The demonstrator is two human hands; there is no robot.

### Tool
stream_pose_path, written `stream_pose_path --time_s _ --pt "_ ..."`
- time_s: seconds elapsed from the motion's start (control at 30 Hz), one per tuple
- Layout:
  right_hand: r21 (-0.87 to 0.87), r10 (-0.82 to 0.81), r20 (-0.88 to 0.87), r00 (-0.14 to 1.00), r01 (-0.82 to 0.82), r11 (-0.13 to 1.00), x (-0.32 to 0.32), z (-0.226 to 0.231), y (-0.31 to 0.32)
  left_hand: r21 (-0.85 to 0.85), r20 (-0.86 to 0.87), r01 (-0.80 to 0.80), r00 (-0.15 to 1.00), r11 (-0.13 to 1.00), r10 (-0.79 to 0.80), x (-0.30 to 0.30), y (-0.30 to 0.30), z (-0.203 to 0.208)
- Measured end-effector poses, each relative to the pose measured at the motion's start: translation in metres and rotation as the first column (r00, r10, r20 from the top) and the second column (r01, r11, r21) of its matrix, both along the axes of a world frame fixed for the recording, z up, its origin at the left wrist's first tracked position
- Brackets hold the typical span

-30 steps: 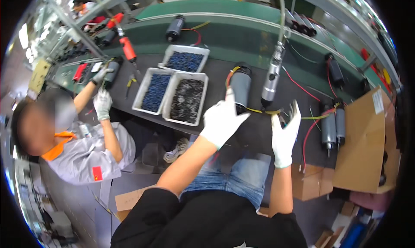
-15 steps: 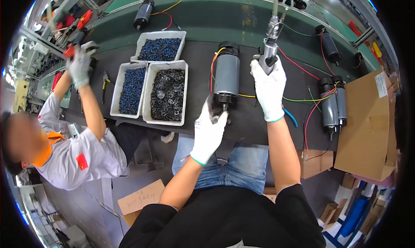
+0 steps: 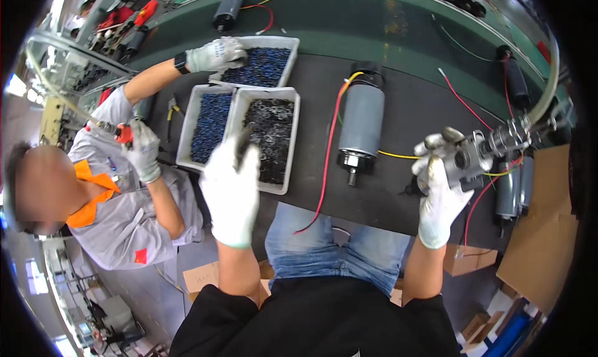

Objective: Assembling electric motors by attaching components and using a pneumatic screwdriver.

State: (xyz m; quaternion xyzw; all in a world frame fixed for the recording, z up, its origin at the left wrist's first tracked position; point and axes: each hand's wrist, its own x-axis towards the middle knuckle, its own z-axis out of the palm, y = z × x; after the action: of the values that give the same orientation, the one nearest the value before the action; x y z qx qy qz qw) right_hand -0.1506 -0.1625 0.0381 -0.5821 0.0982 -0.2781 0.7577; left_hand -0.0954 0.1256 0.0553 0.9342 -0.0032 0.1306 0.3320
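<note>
My left hand (image 3: 232,192), in a white glove with dark fingertips, hangs at the near side of a white tray of black rings (image 3: 268,129). Its thumb and forefinger are apart, a little blurred, and nothing shows between them. In my gloved right hand (image 3: 441,189) is a silver air tool (image 3: 470,161), tilted to the right, its hose running up from the back end. Between my hands a grey cylindrical motor (image 3: 362,120) lies on the dark bench mat, its shaft toward me. Red and yellow wires trail from its black far end.
A co-worker at left has one gloved hand (image 3: 218,55) at a tray of blue-black parts (image 3: 265,67) and a red tool (image 3: 124,134) in the other. A second tray (image 3: 210,126) and pliers (image 3: 171,114) lie nearby. More motors (image 3: 507,192) and a cardboard box (image 3: 541,226) stand at right.
My left hand has left the motor shaft and moved left to the ring tray. My right hand has swung the air tool right and lower. The co-worker's hand has reached into the far tray.
</note>
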Motion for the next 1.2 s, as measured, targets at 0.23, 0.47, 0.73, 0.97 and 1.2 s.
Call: stream_pose_path --time_s 0.23,0.47,0.73,0.97,1.2 --pt "0.025 0.061 0.010 0.998 -0.062 0.998 -0.008 0.001 0.009 0.589 0.092 -0.017 0.995 0.808 -0.046 0.085 0.136 -0.070" --pt "-0.032 0.045 0.015 0.999 -0.044 0.998 -0.005 0.000 0.006 0.572 0.022 0.049 0.997 0.819 -0.075 0.095 0.142 -0.085" --pt "-0.090 0.042 0.056 0.998 -0.037 0.995 -0.003 -0.010 -0.010 0.514 0.016 -0.003 1.000 0.858 -0.006 0.087 0.128 -0.066" --pt "0.183 0.016 0.268 0.963 -0.067 0.981 0.011 0.008 0.003 -0.247 0.181 -0.061 0.978 0.967 0.108 0.022 0.057 -0.021" --pt "0.394 0.113 0.418 0.901 -0.292 0.872 0.017 0.046 0.018 -0.819 0.152 0.309 0.930 0.484 -0.336 -0.025 -0.055 -0.061"
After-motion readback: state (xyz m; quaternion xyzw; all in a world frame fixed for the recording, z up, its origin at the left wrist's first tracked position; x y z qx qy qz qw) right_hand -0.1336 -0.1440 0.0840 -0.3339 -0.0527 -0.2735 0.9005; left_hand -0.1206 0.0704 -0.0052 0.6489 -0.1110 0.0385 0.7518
